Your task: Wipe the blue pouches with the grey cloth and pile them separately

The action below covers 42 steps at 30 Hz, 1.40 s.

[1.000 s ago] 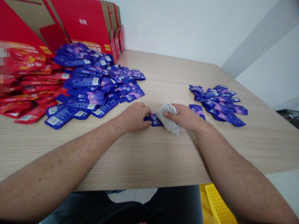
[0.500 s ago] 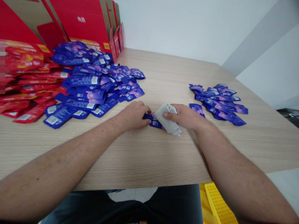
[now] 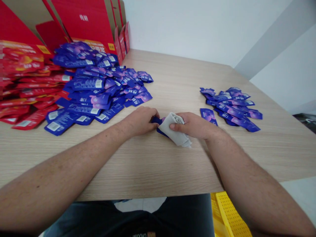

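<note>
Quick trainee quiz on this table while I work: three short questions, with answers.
1. Which hand holds the grey cloth, left or right?
2. True or false: the grey cloth rests on the smaller pile of blue sachets.
3. Fill in the blank: the sachets heaped at the far left are coloured ___.

Key:
1. Right hand
2. False
3. Red
</note>
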Tool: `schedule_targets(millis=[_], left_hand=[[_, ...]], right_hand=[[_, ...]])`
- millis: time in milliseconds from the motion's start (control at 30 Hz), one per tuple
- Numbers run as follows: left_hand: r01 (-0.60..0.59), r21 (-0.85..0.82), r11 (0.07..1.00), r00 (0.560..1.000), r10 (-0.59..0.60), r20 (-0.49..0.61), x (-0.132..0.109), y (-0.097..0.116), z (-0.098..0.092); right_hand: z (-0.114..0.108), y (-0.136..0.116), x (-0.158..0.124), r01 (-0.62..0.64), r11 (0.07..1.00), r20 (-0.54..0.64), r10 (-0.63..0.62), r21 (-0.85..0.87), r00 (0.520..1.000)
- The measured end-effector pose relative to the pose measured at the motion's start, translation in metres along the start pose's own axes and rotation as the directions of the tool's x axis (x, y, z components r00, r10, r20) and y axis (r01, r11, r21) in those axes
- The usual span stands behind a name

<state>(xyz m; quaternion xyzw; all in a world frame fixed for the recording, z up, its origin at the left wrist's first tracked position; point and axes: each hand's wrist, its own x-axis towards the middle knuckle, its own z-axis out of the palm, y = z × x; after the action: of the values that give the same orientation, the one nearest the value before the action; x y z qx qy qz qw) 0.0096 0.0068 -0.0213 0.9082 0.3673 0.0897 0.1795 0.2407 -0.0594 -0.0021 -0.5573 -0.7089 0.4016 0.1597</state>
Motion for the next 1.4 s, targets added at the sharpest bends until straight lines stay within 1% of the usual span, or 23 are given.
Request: schedule_targets(millis=[100,200,333,400,467,533,633,700,733,800,833,933,1033,1100,1167,1200,1233,1267,1300,1367,1400], left_hand=[[0.076,-0.136,0.988,0.997,-0.079,-0.013,-0.001,0.001,0.0],[0.111,-0.251,0.962,0.988,-0.133,-0.073,-0.001,0.001,0.0],[0.076,-0.477,0.876,0.959,-0.195,-0.206,0.0,0.0,0.0],[0.054,-0.57,0.82,0.947,-0.223,-0.232,0.001,0.0,0.0],[0.048,-0.655,0.754,0.94,-0.257,-0.226,0.001,0.001,-0.001],[0.034,-0.766,0.642,0.931,-0.299,-0.21,0.0,0.004,-0.001],[-0.003,-0.924,0.381,0.929,-0.341,-0.143,-0.001,0.01,0.0],[-0.009,-0.976,0.217,0.949,-0.307,-0.077,-0.003,0.015,0.001],[-0.01,-0.988,0.156,0.958,-0.283,-0.054,-0.005,0.017,0.002],[0.0,-0.997,0.078,0.966,-0.257,-0.02,-0.007,0.022,0.003],[0.016,-0.999,0.05,0.967,-0.256,0.003,-0.008,0.024,0.003],[0.092,-0.995,-0.024,0.96,-0.262,0.096,-0.01,0.028,0.002],[0.115,-0.992,-0.056,0.946,-0.298,0.127,-0.01,0.03,0.001],[0.106,-0.993,-0.06,0.941,-0.317,0.12,-0.009,0.03,0.0],[0.099,-0.99,-0.097,0.938,-0.324,0.125,-0.008,0.029,-0.001],[0.096,-0.987,-0.126,0.935,-0.329,0.133,-0.008,0.028,-0.001],[0.097,-0.984,-0.152,0.931,-0.335,0.144,-0.007,0.028,-0.001],[0.107,-0.98,-0.169,0.929,-0.335,0.16,-0.007,0.027,-0.001],[0.123,-0.977,-0.176,0.926,-0.333,0.176,-0.006,0.027,0.001],[0.159,-0.972,-0.172,0.924,-0.32,0.208,-0.004,0.03,0.005],[0.174,-0.969,-0.176,0.925,-0.309,0.222,-0.003,0.031,0.007]], right_hand=[[0.002,-0.002,0.0,0.008,1.0,0.01,-0.008,0.002,1.0],[0.004,-0.005,-0.001,0.014,0.999,0.016,-0.014,0.045,1.0],[0.009,-0.007,-0.003,0.02,0.98,0.065,-0.033,0.196,0.997],[0.013,-0.008,-0.004,0.013,0.967,0.092,-0.037,0.254,0.995],[0.018,-0.009,-0.004,0.01,0.95,0.093,-0.041,0.312,0.995],[0.025,-0.01,-0.003,0.018,0.913,0.061,-0.047,0.408,0.997],[0.038,-0.013,-0.001,0.066,0.797,-0.044,-0.05,0.601,0.998],[0.046,-0.016,0.0,0.094,0.702,-0.109,-0.024,0.706,0.994],[0.05,-0.018,0.001,0.103,0.657,-0.126,-0.012,0.747,0.992],[0.055,-0.021,0.001,0.102,0.586,-0.129,0.003,0.804,0.992],[0.058,-0.022,0.001,0.098,0.566,-0.121,0.004,0.819,0.993],[0.063,-0.023,0.002,0.069,0.559,-0.089,0.008,0.826,0.996],[0.063,-0.019,0.002,0.06,0.612,-0.074,-0.002,0.789,0.997],[0.057,-0.018,0.0,0.063,0.69,-0.059,-0.03,0.721,0.998],[0.046,-0.018,-0.004,0.094,0.828,-0.048,-0.081,0.552,0.996],[0.039,-0.019,-0.007,0.129,0.897,-0.069,-0.109,0.422,0.992],[0.032,-0.02,-0.01,0.17,0.95,-0.123,-0.141,0.261,0.982],[0.027,-0.022,-0.013,0.2,0.975,-0.219,-0.175,0.097,0.96],[0.022,-0.024,-0.016,0.203,0.978,-0.326,-0.206,-0.044,0.923],[0.02,-0.028,-0.018,0.175,0.95,-0.518,-0.288,-0.257,0.805],[0.021,-0.03,-0.018,0.17,0.928,-0.569,-0.34,-0.331,0.749]])
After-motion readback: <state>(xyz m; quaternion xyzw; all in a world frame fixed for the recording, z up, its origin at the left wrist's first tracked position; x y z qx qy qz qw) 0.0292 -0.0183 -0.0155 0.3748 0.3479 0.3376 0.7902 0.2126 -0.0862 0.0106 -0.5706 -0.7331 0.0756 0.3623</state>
